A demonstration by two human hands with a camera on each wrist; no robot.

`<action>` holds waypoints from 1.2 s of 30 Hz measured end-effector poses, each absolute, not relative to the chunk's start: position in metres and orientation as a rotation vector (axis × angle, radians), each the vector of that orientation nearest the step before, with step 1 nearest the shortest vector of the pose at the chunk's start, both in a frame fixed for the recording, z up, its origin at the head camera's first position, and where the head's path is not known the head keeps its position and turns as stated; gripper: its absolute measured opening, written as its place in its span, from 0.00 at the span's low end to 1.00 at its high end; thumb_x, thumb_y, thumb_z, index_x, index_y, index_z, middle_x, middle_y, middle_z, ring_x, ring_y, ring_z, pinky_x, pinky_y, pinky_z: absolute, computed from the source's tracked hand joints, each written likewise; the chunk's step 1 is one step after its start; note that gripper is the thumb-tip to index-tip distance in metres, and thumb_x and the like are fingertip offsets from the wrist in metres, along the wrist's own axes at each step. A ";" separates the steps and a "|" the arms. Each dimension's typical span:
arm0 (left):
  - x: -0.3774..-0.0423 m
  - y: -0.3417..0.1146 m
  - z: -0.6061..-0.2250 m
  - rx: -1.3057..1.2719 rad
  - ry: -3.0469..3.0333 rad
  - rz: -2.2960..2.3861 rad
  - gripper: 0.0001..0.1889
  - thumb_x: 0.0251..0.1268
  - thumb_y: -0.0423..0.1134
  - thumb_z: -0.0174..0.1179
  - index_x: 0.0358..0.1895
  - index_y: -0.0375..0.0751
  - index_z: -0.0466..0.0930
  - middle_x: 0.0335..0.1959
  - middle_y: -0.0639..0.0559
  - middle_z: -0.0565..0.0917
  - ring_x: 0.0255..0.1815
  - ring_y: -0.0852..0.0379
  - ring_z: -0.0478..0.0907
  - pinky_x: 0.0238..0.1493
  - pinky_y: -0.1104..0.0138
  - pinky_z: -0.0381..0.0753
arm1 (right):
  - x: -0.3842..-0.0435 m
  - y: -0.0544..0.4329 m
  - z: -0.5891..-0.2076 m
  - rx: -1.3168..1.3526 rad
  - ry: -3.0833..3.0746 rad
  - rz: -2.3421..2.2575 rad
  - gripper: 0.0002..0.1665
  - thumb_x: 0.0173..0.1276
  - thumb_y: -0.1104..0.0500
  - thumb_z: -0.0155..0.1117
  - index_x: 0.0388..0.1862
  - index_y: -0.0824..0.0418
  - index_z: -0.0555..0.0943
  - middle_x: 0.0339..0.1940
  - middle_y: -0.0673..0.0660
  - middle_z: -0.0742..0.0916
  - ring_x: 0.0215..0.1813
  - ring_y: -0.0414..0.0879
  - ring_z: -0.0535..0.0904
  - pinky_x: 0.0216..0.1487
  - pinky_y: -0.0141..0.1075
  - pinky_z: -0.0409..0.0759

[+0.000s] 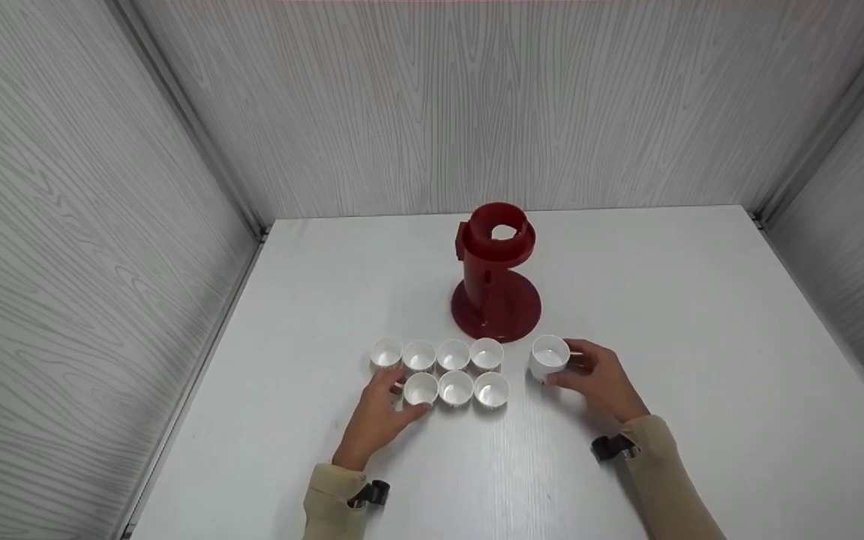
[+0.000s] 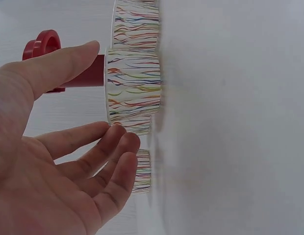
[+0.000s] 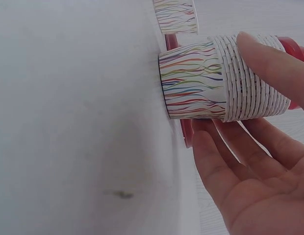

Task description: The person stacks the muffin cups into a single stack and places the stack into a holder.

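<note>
My left hand (image 1: 378, 418) is around the leftmost paper cup (image 1: 421, 391) of the front row. In the left wrist view that cup (image 2: 133, 85) has coloured wavy lines; the thumb stands just off its rim, with the fingertips right at its lower side. My right hand (image 1: 603, 381) holds a stack of nested paper cups (image 1: 550, 355) upright, right of the rows. The right wrist view shows many white rims on this stack (image 3: 191, 81), with the thumb across them and the fingers on the opposite side.
Several more cups (image 1: 454, 355) stand close together in a back row, with two (image 1: 491, 391) beside the left hand's cup. Behind them stands a red stand (image 1: 503, 300) with a ring-shaped top and round base. Wood-patterned panels (image 1: 447, 105) wall the white table (image 1: 702, 315).
</note>
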State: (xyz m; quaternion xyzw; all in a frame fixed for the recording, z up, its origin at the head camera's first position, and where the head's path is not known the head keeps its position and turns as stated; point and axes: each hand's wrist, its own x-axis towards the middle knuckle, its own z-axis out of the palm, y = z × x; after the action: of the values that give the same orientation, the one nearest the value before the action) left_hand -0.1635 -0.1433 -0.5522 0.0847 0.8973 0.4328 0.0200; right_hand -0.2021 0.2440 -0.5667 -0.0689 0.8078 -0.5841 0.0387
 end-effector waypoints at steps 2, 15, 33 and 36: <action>-0.163 -0.141 -0.553 0.234 2.778 1.329 0.33 0.58 0.46 0.77 0.65 0.40 0.78 0.59 0.42 0.80 0.57 0.47 0.79 0.59 0.52 0.80 | -0.202 0.244 -0.567 -0.209 2.468 -1.801 0.40 0.53 0.55 0.86 0.65 0.55 0.81 0.62 0.57 0.86 0.61 0.51 0.84 0.58 0.29 0.84; -0.161 -0.135 -0.557 0.200 2.787 1.351 0.32 0.54 0.43 0.78 0.63 0.39 0.79 0.57 0.42 0.80 0.59 0.46 0.77 0.66 0.47 0.76 | -0.201 0.245 -0.568 -0.222 2.446 -1.836 0.39 0.52 0.55 0.86 0.65 0.55 0.81 0.61 0.57 0.87 0.60 0.51 0.85 0.57 0.31 0.84; -0.159 -0.138 -0.555 0.183 2.794 1.365 0.31 0.57 0.43 0.77 0.63 0.39 0.78 0.57 0.43 0.80 0.57 0.48 0.79 0.59 0.52 0.79 | -0.202 0.245 -0.565 -0.220 2.468 -1.800 0.40 0.54 0.54 0.85 0.66 0.55 0.80 0.63 0.57 0.86 0.61 0.52 0.85 0.57 0.31 0.84; -0.159 -0.140 -0.554 0.171 2.784 1.376 0.32 0.56 0.44 0.77 0.63 0.38 0.78 0.58 0.43 0.80 0.57 0.49 0.79 0.58 0.54 0.80 | -0.201 0.244 -0.564 -0.201 2.460 -1.792 0.40 0.54 0.54 0.85 0.67 0.55 0.80 0.64 0.57 0.85 0.63 0.54 0.84 0.58 0.32 0.85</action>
State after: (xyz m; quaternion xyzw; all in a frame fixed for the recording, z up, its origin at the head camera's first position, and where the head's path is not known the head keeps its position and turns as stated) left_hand -0.1588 -0.1400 -0.5538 0.0550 0.8950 0.4423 0.0155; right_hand -0.2008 0.2437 -0.5639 -0.0658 0.8057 -0.5869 0.0455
